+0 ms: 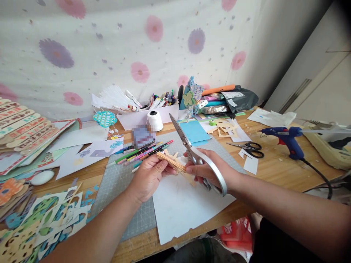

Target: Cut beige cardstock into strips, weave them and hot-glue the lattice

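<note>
Our right hand (208, 170) is clamped around the handles of the big silver shears (192, 149), whose blades point up and away, slightly parted. Our left hand (149, 175) is closed on a bundle of wooden sticks (171, 162), pinching it between thumb and fingers; the near end of the bundle meets the shears close to the pivot. Both hands hover over a white sheet (181, 206) that lies on a grey cutting mat (123, 179) on the wooden counter (274, 164). Just beyond the sticks we see a row of coloured pens (142, 151) and a spool of white thread (155, 119). To the right lie small black scissors (251, 149) and a blue glue gun (285, 137). Cut paper shapes (44, 219) pile up at the left.
</note>
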Tool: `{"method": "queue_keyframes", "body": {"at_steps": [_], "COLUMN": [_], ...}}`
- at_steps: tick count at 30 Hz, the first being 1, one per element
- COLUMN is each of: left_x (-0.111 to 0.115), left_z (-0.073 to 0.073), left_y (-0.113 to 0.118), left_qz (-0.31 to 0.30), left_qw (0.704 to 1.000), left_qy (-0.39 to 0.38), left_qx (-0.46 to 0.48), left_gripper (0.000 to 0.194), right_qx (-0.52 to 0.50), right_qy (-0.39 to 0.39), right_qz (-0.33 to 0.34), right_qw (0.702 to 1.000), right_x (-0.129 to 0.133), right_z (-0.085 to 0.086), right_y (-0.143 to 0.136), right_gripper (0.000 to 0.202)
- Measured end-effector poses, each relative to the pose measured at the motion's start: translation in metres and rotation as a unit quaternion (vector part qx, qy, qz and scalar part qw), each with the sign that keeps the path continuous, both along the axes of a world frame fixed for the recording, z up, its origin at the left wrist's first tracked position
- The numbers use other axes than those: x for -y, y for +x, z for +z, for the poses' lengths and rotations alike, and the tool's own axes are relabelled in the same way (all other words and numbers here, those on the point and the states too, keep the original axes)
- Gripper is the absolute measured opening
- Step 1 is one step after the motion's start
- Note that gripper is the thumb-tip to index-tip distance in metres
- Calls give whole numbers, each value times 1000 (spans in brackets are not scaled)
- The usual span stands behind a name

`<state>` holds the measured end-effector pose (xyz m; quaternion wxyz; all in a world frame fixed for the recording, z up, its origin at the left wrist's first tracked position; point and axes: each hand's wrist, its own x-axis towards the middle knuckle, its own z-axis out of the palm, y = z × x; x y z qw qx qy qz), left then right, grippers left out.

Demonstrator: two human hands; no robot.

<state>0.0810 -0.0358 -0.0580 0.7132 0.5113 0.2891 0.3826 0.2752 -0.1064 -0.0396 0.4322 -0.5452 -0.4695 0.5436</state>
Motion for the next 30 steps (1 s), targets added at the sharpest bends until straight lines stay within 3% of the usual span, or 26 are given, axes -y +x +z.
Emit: {"method": "queue_keyframes", "body": {"at_steps": [7,13,21,27,30], "left_x": [-15,-21,-16,-29,-33], "left_z": [8,12,13,20,21], "left_y": [-7,-15,-11,-19,-21], "left_qz": [101,126,152,210,218], "left_qw": [991,984,986,978,976], "left_qy": [63,89,40,-3,-25], "left_qx": [-65,-87,-48,11,16], "left_gripper": [42,26,33,40,38], "right_qx": [-8,-5,-24,-54,-58], "right_qy": [18,50,53,91,104], "right_qz": [-28,-15,20,-35,6], "right_qw": [999,999,998,994,993], "right_x": [-37,-61,-50,-44,-45], "right_z": [10,10,8,0,-8], "right_y": [-18,-32,-40,-31,-25], "right_gripper": [26,25,27,45,47]}}
